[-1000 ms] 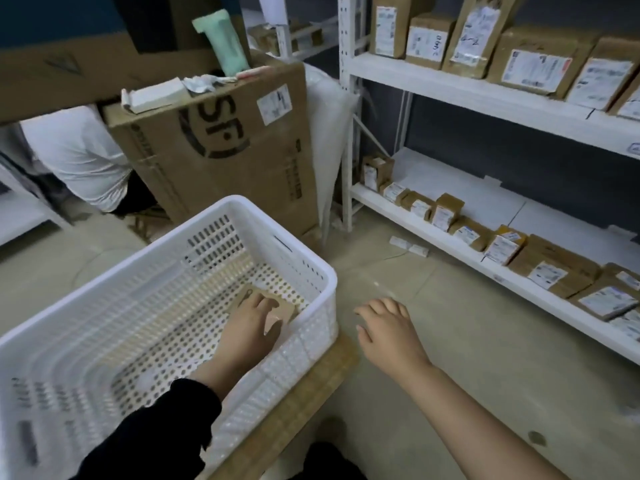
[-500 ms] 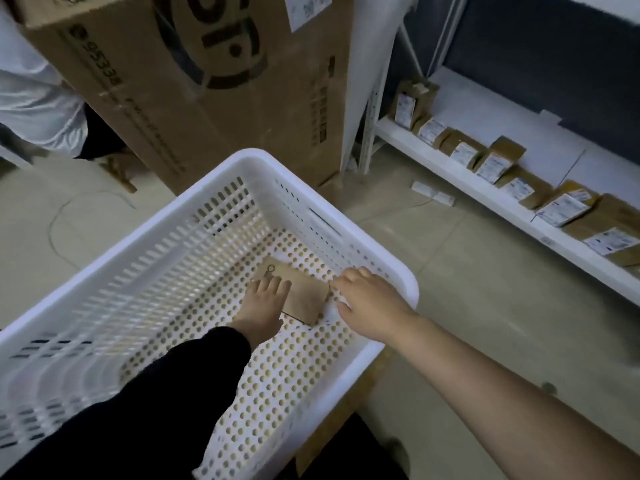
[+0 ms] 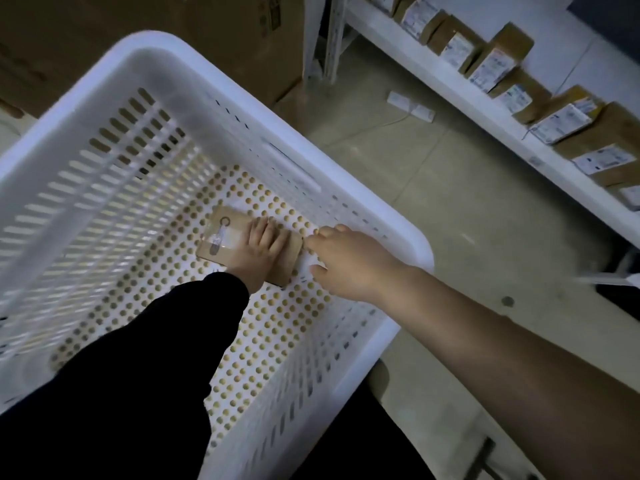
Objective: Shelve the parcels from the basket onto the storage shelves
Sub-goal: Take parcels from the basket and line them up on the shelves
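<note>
Left hand [image 3: 259, 251] lay flat on cardboard parcel [image 3: 221, 244] in white basket [image 3: 104, 65] | right hand [image 3: 349, 261], fingers loose, touched its edge.

Large cardboard box [image 3: 156, 26] on grey floor [image 3: 433, 202]; white strip [image 3: 410, 106] right of box; dark round spot [image 3: 508, 301] farther right.
</note>
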